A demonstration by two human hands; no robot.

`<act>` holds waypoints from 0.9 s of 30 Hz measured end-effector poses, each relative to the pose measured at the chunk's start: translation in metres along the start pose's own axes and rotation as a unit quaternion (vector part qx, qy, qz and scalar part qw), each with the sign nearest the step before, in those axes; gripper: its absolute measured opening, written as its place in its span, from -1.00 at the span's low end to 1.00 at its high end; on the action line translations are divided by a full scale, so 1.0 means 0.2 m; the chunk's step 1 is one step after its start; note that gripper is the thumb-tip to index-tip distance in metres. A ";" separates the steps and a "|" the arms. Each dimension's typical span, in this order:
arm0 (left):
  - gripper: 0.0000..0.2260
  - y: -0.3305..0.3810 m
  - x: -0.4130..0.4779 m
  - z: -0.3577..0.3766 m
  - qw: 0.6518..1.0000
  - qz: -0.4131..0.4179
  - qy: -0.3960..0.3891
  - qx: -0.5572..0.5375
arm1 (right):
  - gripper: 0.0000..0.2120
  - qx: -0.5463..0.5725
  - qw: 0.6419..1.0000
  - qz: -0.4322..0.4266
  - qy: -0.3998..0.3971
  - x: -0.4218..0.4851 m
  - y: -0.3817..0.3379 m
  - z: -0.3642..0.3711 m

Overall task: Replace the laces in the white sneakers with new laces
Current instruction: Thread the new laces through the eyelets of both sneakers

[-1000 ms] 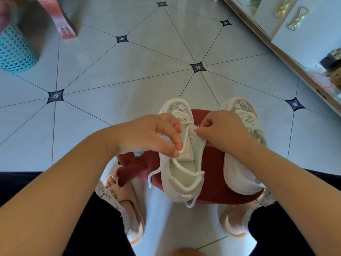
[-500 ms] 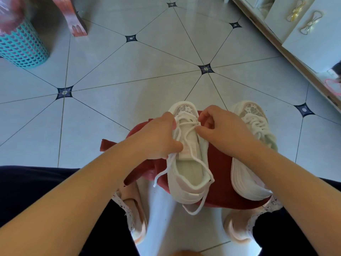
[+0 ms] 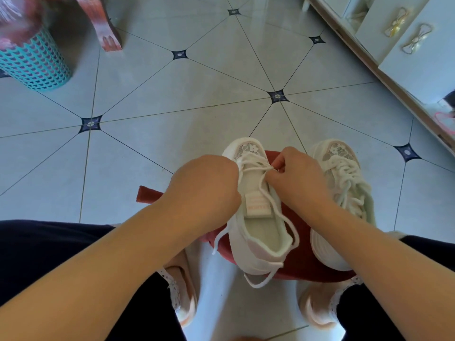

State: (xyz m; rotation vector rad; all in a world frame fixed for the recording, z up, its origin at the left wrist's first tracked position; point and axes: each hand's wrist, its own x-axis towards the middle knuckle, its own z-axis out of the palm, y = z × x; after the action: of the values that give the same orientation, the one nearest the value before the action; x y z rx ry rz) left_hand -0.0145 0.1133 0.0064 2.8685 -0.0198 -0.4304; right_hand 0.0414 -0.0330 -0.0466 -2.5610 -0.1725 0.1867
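Two white sneakers sat side by side on a round red stool (image 3: 304, 249) on the tiled floor (image 3: 172, 94), toes pointing away from the person. The near sneaker (image 3: 261, 239) lay toward the stool's left edge and was only partly laced. A white lace (image 3: 269, 200) crossed its front eyelets, then trailed loose over the open collar and off the stool's front edge. A pale pink tag (image 3: 257, 205) on its tongue carried a line of writing too blurred to read.

The right hand (image 3: 299, 178) pinched the lace between thumb and forefinger just above the tongue, with the other fingers curled in. The left hand (image 3: 204, 188) pressed against the left side of the same sneaker, its back to the camera. Its fingertips were hidden, so I cannot tell whether it held the lace or the upper.

The second sneaker (image 3: 344, 193) stood at the stool's right edge, fully laced with thick white cord. A turquoise basket (image 3: 34, 62) stood well apart at the far left.
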 end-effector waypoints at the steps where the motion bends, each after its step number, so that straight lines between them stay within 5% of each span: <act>1: -0.87 -0.01 -0.01 -0.02 0.999 0.022 -0.004 -0.028 | -0.98 0.016 1.000 0.009 0.002 0.00 0.00 0.01; 5: -0.84 -0.05 -0.03 -0.04 0.956 0.039 -0.110 -0.271 | -0.98 0.065 0.997 0.041 0.021 -0.01 0.00 0.01; 15: -0.77 -0.08 -0.01 -0.01 0.928 0.071 -0.194 -0.309 | -0.95 0.095 0.991 0.077 0.049 -0.01 0.00 -0.03; 27: -0.78 -0.06 0.00 0.03 0.936 0.105 -0.268 -0.203 | -0.89 0.139 0.983 0.108 0.048 -0.01 0.01 0.02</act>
State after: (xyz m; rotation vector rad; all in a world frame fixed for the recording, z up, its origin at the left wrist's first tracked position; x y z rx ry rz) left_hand -0.0159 0.1239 -0.0030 2.2386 -0.2928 -1.0212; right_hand 0.0384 -0.0327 -0.0504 -2.2993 0.1597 0.1555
